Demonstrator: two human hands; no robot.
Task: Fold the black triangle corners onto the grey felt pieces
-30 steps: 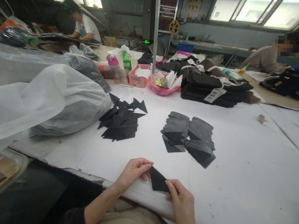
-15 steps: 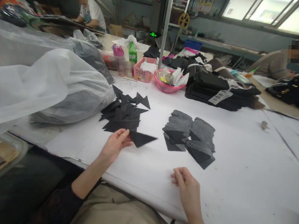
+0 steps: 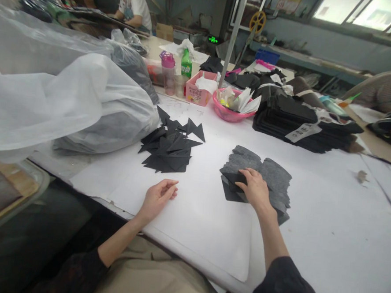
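Note:
My left hand (image 3: 159, 199) is above the white-covered tabletop near its front edge, its fingers curled together with nothing visible in them. Just beyond it lies a loose pile of black triangular pieces (image 3: 170, 149), overlapping at many angles. Over to the right, my right hand (image 3: 256, 188) pinches a black triangular piece (image 3: 233, 177) against two overlapping rows of similar pieces. These rows (image 3: 246, 159) show grey, fuzzy-looking edges at the far end. The hand and wrist hide much of the near part of the right-hand row.
A large translucent plastic bag (image 3: 118, 111) bulges over the left side. At the back stand a pink basin (image 3: 229, 114) with papers, a pink box (image 3: 198, 96), a green bottle (image 3: 186, 64) and a tagged black stack (image 3: 303, 122). Other people sit beyond.
The black triangle that was in my left hand is gone from it. My right hand has moved forward onto the rows with a triangle under its fingers. The view has shifted slightly.

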